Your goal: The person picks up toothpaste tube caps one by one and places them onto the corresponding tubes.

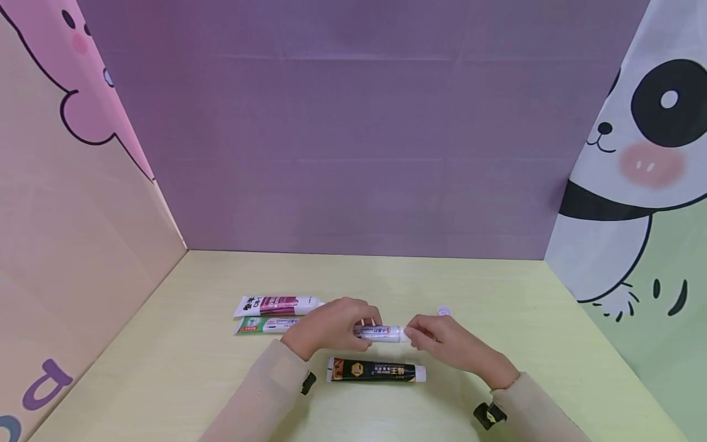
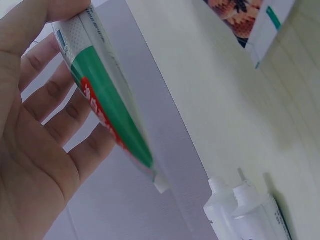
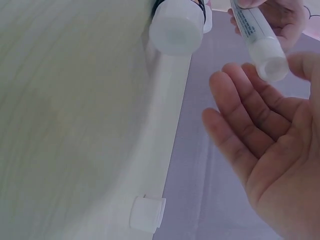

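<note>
My left hand (image 1: 339, 325) grips a toothpaste tube (image 1: 380, 333) by its sides, above the table. Green and red printing shows on that tube's tail end in the left wrist view. At the tube's other end, my right hand (image 1: 453, 345) has its thumb and index finger on either side of the white cap (image 3: 272, 68), pinching it; the other fingers are loosely bent. Nearer the body lies a black toothpaste tube (image 1: 375, 371) with its white cap on. Two more tubes, one maroon and white (image 1: 278, 305), one green and white (image 1: 270, 325), lie beyond the left forearm.
The nozzles (image 2: 244, 192) of the two tubes at the left are bare. A loose white cap (image 1: 444, 311) rests on the table (image 1: 221, 393) beyond the right hand. A purple panel (image 1: 353, 153) stands behind, with printed panels on both sides.
</note>
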`<state>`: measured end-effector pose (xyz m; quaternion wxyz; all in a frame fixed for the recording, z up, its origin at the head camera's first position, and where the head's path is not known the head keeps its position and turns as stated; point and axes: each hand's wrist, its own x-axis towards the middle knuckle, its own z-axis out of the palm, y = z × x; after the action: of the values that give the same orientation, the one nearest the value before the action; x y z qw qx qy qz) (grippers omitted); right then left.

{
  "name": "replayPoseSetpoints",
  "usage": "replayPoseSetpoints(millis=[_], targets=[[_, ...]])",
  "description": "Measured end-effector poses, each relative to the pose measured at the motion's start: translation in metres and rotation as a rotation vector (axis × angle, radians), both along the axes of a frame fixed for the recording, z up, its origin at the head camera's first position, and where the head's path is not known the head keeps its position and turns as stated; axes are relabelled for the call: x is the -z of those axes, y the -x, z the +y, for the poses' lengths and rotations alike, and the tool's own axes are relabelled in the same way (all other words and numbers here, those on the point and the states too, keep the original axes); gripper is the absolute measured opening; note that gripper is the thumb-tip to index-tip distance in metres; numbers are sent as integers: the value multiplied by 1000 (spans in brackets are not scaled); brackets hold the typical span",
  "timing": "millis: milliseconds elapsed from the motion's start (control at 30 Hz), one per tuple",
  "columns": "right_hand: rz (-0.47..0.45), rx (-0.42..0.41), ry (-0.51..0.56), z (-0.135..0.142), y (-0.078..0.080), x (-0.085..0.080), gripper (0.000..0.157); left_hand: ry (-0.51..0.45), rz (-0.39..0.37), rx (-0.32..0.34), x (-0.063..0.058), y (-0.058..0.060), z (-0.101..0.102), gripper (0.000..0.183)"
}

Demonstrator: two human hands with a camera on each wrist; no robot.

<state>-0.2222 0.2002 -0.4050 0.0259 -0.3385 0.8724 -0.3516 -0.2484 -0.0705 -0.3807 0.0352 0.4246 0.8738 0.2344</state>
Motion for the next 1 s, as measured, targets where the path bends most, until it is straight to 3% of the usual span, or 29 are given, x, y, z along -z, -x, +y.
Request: replayPoseSetpoints(millis=[333, 533, 733, 1000], targets=[[-59, 40, -40, -2, 2, 1, 45, -1, 22, 7, -1, -1, 1, 26], [-72, 47, -54, -1, 1, 1, 44, 2, 11, 4, -1, -1, 1, 26], [-28, 38, -36, -1, -1, 1, 25, 4, 11, 7, -2, -1, 1, 26], [11, 23, 54, 0, -4, 1, 39, 15, 18, 0, -2, -1, 0, 27]])
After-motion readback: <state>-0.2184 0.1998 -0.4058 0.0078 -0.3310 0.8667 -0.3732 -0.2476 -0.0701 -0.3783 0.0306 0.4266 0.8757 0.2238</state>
